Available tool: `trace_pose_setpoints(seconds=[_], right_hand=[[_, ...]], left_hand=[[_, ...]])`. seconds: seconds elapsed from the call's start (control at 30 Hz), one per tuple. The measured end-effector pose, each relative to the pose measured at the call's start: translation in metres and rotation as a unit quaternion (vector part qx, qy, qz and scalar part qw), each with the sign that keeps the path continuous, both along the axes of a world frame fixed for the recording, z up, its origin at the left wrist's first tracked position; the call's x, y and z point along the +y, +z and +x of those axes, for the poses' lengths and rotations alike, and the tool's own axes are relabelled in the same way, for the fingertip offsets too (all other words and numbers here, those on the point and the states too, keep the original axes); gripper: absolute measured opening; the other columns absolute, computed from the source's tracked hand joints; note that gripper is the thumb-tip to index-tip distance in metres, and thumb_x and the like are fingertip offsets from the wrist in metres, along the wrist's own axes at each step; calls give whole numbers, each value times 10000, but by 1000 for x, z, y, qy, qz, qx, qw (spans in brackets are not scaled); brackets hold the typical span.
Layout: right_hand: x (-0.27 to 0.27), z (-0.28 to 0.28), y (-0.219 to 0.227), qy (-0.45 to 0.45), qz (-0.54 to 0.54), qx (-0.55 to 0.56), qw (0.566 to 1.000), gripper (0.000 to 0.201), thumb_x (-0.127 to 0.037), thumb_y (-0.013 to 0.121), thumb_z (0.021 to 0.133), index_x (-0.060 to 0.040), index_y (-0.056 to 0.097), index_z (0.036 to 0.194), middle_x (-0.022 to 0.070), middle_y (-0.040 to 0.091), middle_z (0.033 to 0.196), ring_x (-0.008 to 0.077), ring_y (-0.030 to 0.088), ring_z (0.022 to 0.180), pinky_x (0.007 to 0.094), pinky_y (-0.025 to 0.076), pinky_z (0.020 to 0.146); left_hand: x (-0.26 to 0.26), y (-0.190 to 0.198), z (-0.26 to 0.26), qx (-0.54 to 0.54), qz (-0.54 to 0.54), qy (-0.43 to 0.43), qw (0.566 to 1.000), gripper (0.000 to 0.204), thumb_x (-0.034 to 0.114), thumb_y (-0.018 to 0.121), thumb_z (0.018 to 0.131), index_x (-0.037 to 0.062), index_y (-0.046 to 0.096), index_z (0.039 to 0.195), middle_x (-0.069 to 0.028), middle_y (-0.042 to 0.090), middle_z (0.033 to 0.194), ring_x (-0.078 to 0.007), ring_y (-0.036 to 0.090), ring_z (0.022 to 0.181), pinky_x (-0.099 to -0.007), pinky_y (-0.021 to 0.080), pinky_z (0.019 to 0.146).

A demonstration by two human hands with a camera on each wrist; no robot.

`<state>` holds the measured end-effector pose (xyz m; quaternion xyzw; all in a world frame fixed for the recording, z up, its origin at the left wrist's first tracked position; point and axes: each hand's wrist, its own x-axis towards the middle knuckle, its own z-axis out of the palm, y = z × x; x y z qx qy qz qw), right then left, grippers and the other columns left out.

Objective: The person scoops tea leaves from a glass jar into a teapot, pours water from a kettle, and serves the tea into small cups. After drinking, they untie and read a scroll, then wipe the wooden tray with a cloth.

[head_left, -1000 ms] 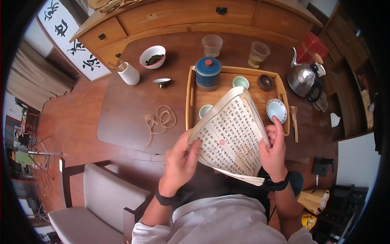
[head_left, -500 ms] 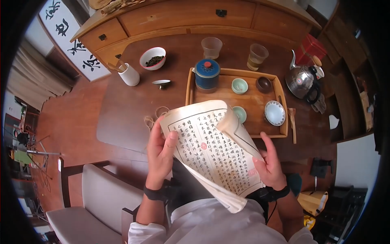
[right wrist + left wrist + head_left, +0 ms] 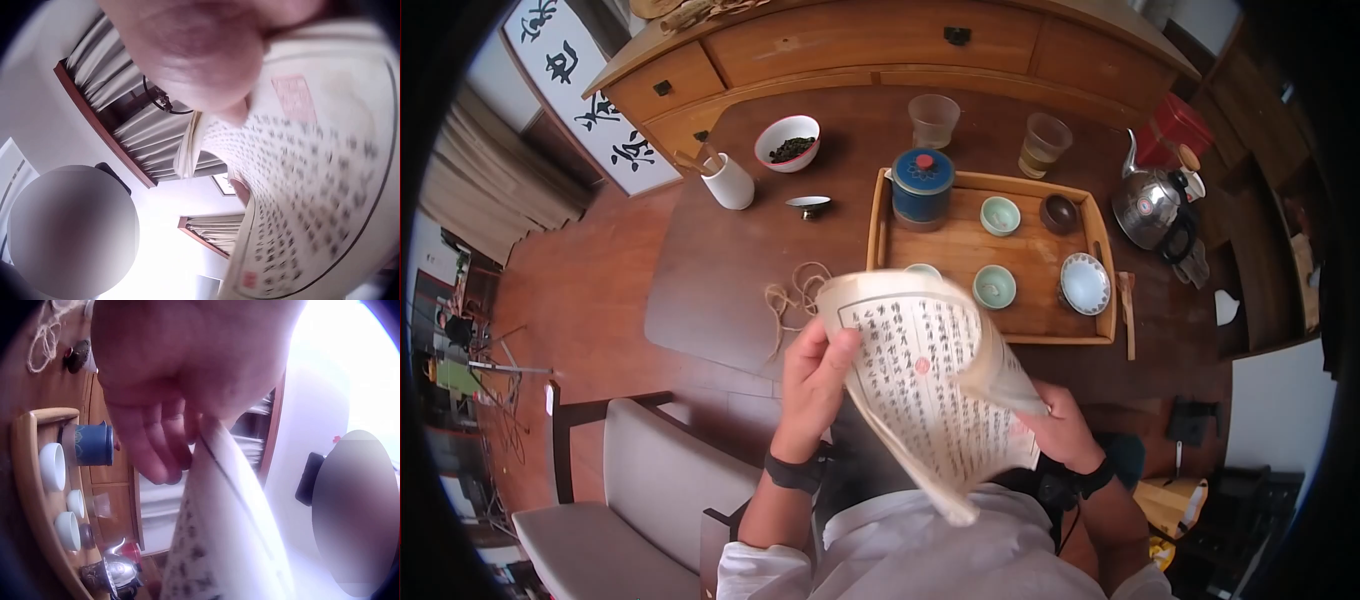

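Note:
A cream sheet of paper (image 3: 900, 400) with columns of handwritten characters and red seal marks is held up over the lap, bowed and curling at its right side. My left hand (image 3: 815, 385) pinches its left edge, thumb on the written face. At the right edge, my right hand (image 3: 1065, 430) grips the sheet where it folds over. In the left wrist view the paper (image 3: 231, 531) hangs from between thumb and fingers. The right wrist view shows the written face of the paper (image 3: 312, 169) curving away below the thumb.
Behind the sheet is a wooden tray (image 3: 1105, 325) with a blue lidded pot (image 3: 922, 188), pale green cups (image 3: 994, 287), a patterned bowl (image 3: 1085, 284) and a dark cup (image 3: 1059, 213). A kettle (image 3: 1148, 212) stands right; twine (image 3: 778, 305) lies left.
The sheet has swung left and lower from its earlier tilt over the tray, and its right side has curled over. Both hands keep hold of it; green cups have come into view.

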<state>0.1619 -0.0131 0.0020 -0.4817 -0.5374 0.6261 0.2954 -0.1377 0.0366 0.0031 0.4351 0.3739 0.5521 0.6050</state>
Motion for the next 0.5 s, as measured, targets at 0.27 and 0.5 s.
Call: trace_pose_setpoints(seconds=[0.27, 0.5], right_hand=[[6, -17, 0, -230, -28, 222, 947, 316, -139, 554, 998, 49, 589, 1249, 96, 673, 1111, 140, 607, 1031, 300, 485, 902], [16, 2, -2, -163, 125, 13, 979, 273, -167, 627, 966, 12, 655, 1169, 116, 696, 1098, 184, 655, 1020, 294, 511, 887]], left_hand=[[-11, 6, 20, 108, -66, -156, 980, 349, 82, 614, 974, -8, 570, 1308, -17, 645, 1144, -87, 568, 1034, -266, 476, 901], [-1, 1, 25, 227, 157, -150, 949, 288, -11, 600, 903, -17, 628, 1190, -147, 681, 1135, -263, 661, 1032, -329, 505, 901]])
